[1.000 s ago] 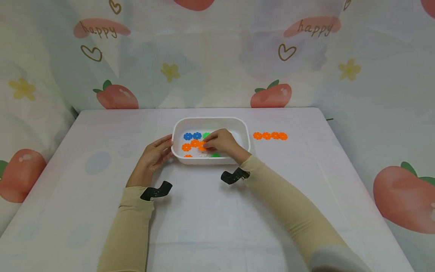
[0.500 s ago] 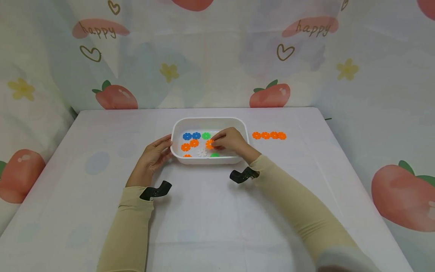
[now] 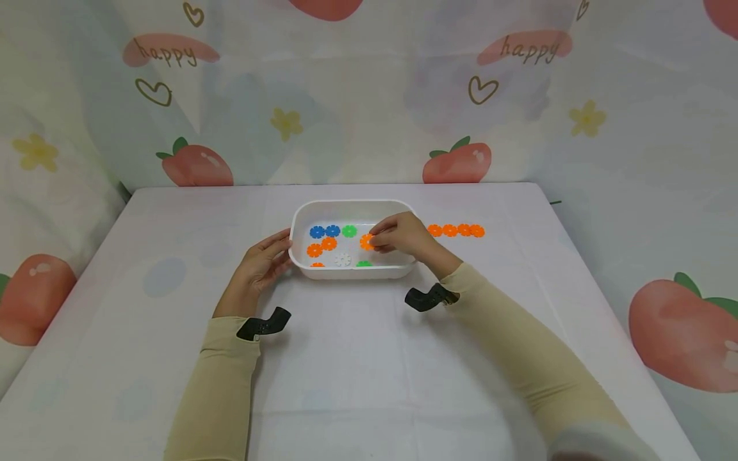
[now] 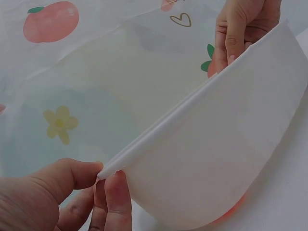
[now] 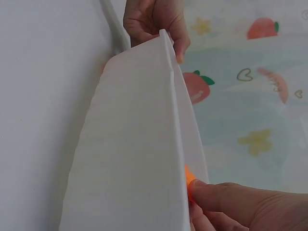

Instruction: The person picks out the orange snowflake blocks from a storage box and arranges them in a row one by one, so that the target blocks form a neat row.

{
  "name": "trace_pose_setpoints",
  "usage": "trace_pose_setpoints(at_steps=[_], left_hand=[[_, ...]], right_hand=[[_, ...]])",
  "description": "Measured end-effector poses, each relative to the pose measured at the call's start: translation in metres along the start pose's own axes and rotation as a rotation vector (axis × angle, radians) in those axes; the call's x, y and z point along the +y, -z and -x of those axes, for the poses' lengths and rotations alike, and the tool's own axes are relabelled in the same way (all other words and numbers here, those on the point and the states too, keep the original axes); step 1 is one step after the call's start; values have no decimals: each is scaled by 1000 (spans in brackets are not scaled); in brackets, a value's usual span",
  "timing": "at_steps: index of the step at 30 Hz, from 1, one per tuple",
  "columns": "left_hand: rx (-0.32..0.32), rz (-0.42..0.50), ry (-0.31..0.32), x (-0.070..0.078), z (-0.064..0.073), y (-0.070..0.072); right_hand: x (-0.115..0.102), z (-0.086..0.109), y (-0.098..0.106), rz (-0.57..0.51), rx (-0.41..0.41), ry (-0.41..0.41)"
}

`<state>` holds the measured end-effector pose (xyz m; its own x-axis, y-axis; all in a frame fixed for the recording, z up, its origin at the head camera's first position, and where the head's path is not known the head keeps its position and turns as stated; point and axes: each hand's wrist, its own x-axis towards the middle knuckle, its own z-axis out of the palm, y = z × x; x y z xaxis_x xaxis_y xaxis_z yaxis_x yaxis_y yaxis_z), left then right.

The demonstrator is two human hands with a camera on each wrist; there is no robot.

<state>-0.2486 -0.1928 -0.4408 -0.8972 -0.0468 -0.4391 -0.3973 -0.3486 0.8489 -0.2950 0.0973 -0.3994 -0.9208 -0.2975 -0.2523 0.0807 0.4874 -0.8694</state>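
Note:
My right hand [image 3: 403, 234] pinches an orange snowflake disc [image 3: 366, 241] between thumb and fingers, inside the right half of a white plastic tray [image 3: 357, 273]. In the right wrist view, only an edge of the orange disc [image 5: 189, 182] shows past the tray's wall. At the tray's left end my left hand [image 3: 263, 264] holds the rim, thumb on top and fingers below, plain in the left wrist view. Loose in the tray lie blue discs [image 3: 325, 231], a light green disc [image 3: 349, 231], orange discs [image 3: 321, 246], a white disc [image 3: 343, 259] and a partly hidden green disc [image 3: 364, 263].
A row of several orange discs [image 3: 456, 230] lies on the white-covered table [image 3: 346, 371], just right of the tray. Behind and at both sides hangs a patterned cloth [image 3: 357, 96]. Each wrist carries a black camera mount [image 3: 431, 298].
My right hand has moved right within the tray and slightly up, carrying the orange disc away from the other orange ones. The white disc is now uncovered. My left hand stays on the rim.

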Motion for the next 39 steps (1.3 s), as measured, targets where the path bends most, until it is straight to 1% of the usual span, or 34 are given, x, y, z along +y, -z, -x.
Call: trace_pose_setpoints(at_steps=[3, 7, 14, 17, 24, 28, 39], left_hand=[[2, -3, -1, 0, 1, 0], [1, -9, -1, 1, 2, 0], [-2, -3, -2, 1, 3, 0], [3, -13, 0, 1, 3, 0], [0, -27, -4, 1, 3, 0], [3, -29, -1, 2, 3, -1], [22, -34, 16, 2, 3, -1]], right_hand=[[-1, 4, 5, -19, -4, 0], [-2, 9, 13, -47, -16, -22], [1, 13, 27, -117, -27, -62], [3, 15, 32, -125, -25, -71], [10, 18, 45, -130, -29, -68], [12, 21, 51, -140, -17, -72], [17, 31, 65, -207, -19, -49]])
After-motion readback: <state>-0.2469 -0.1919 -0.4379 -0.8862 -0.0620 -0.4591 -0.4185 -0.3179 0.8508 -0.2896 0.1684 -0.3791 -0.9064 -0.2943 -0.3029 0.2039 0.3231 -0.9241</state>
